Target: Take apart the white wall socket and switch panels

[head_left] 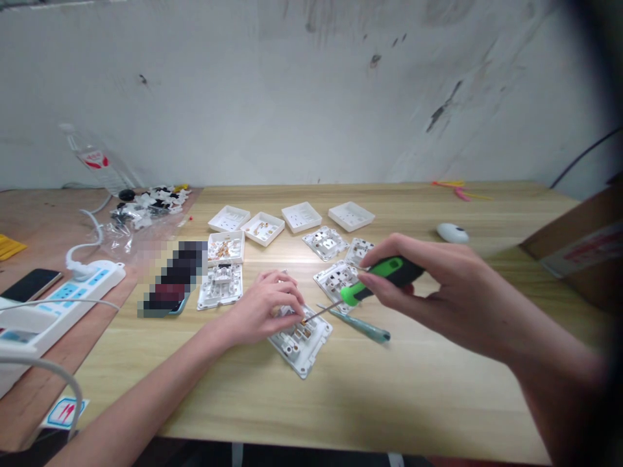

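Observation:
A white socket panel [306,350] lies back side up on the wooden table, brass parts showing in it. My left hand [272,305] rests over its upper left part, fingers bent and pressed on it; whether they pinch a small piece is hidden. In my right hand [403,279] is a green and black screwdriver [384,277], its shaft slanting down left and its tip at the brass parts by my left fingertips. A second screwdriver with a teal handle [365,325] lies just right of the panel. More white panels [335,282] lie behind it.
White trays [302,217] stand farther back, two with small brass parts. Left are another panel [221,287], a blurred phone [175,279], a power strip [73,292], a heap of small parts [153,204] and a bottle [95,159]. A white mouse [452,233] and cardboard box [579,240] are right.

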`<state>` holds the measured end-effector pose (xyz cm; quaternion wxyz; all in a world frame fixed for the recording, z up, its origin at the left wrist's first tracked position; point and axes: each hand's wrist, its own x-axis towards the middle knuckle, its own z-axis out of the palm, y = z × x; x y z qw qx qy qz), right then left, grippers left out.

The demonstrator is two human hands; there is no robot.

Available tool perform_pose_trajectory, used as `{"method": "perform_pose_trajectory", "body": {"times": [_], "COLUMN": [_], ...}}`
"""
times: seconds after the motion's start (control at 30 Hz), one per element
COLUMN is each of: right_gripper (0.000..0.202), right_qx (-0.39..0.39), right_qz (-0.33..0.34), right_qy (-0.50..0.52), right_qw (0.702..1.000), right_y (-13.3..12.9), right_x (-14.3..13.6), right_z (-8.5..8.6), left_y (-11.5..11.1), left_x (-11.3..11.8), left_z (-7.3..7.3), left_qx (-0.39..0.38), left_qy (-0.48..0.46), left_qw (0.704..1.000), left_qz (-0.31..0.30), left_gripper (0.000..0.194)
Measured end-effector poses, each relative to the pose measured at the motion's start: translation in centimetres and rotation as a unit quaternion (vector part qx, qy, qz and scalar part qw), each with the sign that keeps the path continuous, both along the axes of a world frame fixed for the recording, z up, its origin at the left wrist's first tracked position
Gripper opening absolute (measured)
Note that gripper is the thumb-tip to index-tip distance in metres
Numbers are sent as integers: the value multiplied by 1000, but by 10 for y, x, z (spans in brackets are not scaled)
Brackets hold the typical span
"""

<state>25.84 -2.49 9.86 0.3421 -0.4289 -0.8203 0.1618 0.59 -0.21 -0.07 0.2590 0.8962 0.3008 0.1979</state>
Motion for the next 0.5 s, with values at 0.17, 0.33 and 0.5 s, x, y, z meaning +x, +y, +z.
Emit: {"method": "perform_pose_trajectory", "body": {"times": [0.17,0.33,0.5], "right_gripper": [8,13,26], "right_qx": [5,31,14], "right_qz": [97,107,86], "right_qy": [-54,-74,-83], "right_qw": [994,991,993], "right_y": [-3,-7,-4], "right_x": [3,-2,0], "right_z": [6,8,9], "left_y": [1,1,2], "left_x": [0,0,0], "left_z": [0,0,0], "left_qx": [0,1,0], "left_qy": [-3,-3,0], "left_qw": [1000,1000,1000], "left_qz": [-5,-4,-4], "left_gripper": [10,10,11]}}
